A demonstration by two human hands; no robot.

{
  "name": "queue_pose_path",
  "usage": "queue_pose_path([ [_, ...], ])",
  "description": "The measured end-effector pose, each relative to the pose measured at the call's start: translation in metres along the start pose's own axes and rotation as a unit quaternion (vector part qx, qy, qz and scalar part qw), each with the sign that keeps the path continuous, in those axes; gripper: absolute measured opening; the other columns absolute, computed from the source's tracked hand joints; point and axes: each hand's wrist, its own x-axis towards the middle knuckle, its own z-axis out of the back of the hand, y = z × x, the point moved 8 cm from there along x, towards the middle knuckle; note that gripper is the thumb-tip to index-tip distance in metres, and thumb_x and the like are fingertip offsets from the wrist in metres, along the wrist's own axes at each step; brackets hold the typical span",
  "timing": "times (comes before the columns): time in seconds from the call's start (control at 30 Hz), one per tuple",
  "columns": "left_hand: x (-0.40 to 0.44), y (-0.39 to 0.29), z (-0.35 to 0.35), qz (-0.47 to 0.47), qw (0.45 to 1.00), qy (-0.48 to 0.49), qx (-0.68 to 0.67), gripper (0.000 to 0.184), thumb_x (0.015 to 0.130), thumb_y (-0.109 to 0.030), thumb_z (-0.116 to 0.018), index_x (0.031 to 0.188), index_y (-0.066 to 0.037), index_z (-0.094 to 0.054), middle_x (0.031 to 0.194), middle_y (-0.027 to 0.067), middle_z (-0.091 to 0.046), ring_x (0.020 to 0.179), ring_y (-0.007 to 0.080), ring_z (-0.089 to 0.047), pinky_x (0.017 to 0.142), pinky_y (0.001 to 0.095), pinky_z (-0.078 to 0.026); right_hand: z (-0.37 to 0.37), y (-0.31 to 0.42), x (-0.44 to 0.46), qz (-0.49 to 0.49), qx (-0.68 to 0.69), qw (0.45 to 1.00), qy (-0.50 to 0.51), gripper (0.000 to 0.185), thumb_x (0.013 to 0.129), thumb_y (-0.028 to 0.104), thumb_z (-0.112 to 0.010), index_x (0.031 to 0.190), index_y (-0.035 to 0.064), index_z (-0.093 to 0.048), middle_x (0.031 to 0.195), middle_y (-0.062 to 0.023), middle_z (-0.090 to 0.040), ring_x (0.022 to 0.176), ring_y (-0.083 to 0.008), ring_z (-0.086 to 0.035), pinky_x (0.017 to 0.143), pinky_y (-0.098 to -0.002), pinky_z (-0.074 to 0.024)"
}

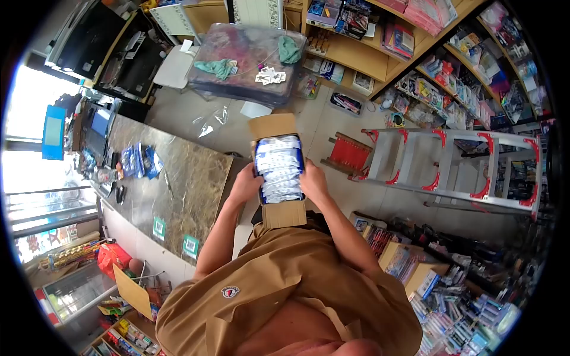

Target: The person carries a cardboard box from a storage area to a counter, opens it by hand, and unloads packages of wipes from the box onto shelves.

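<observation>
Between my two hands is a cardboard box (284, 216), its brown end flaps folded open. White and blue packets (279, 169) fill it in a tight row; their printing is too small to read. My left hand (244, 185) grips the box's left side, fingers partly hidden behind it. On the opposite side, my right hand (314, 181) is closed around the edge. The box is held in front of my body, above the floor, just right of the marble-patterned counter.
The counter (196, 163) at left carries blue packets (141, 161) and a pen. An aluminium stepladder (451, 160) stands at right beside a red stool (351, 153). Ahead is a plastic-covered stack (237, 89) with green cloths. Crowded shelves (350, 50) line the right.
</observation>
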Motion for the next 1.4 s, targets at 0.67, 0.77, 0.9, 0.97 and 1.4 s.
queue_pose_path([
  [0.67,0.358,-0.087,-0.075,-0.045,0.976,0.132,0.167,0.041,0.09,-0.024,-0.05,0.122,-0.005,-0.064,0.114,0.0295,-0.067,0.111,0.046,-0.062,0.097,0.0519,-0.048,0.056,-0.093,0.244,-0.229,0.089,0.967,-0.067,0.035,0.085,0.014,-0.052,0.111,-0.005,-0.066,0.113,-0.033,-0.066,0.111,-0.0503,-0.06,0.092,-0.0517,-0.0486],
  [0.77,0.395,-0.092,-0.063,-0.067,0.983,0.116,0.122,0.041,0.087,-0.025,-0.053,0.118,-0.002,-0.066,0.11,0.0296,-0.068,0.111,0.0456,-0.063,0.095,0.0501,-0.049,0.065,-0.085,0.279,-0.241,0.086,0.965,-0.046,0.035,0.082,0.01,-0.055,0.111,-0.0059,-0.066,0.112,-0.0321,-0.067,0.109,-0.0494,-0.062,0.09,-0.0495,-0.0495],
  [0.9,0.42,-0.109,-0.061,-0.049,0.986,0.134,0.08,0.048,0.082,-0.027,-0.06,0.12,0.0,-0.068,0.113,0.0267,-0.07,0.11,0.0421,-0.065,0.095,0.045,-0.051,0.067,-0.097,0.312,-0.234,0.11,0.966,-0.015,0.038,0.083,0.01,-0.057,0.117,-0.0047,-0.064,0.111,-0.0286,-0.07,0.104,-0.0454,-0.067,0.086,-0.0471,-0.0498],
  [0.97,0.425,-0.11,-0.068,-0.028,0.988,0.135,0.071,0.049,0.081,-0.025,-0.061,0.123,-0.001,-0.067,0.115,0.0256,-0.07,0.111,0.0411,-0.065,0.096,0.0445,-0.051,0.07,-0.104,0.323,-0.261,0.1,0.96,0.011,0.037,0.084,0.009,-0.057,0.118,-0.0044,-0.063,0.113,-0.0275,-0.069,0.107,-0.0417,-0.066,0.086,-0.0445,-0.0495],
  [1.4,0.431,-0.065,-0.173,0.153,0.986,0.057,0.045,0.047,0.079,-0.019,-0.063,0.124,-0.008,-0.069,0.11,0.0199,-0.073,0.106,0.0375,-0.069,0.095,0.0433,-0.053,0.097,-0.215,0.363,-0.253,0.097,0.954,0.131,0.05,0.079,-0.001,-0.061,0.129,-0.0014,-0.061,0.118,-0.0203,-0.07,0.113,-0.0306,-0.066,0.097,-0.0368,-0.0481],
])
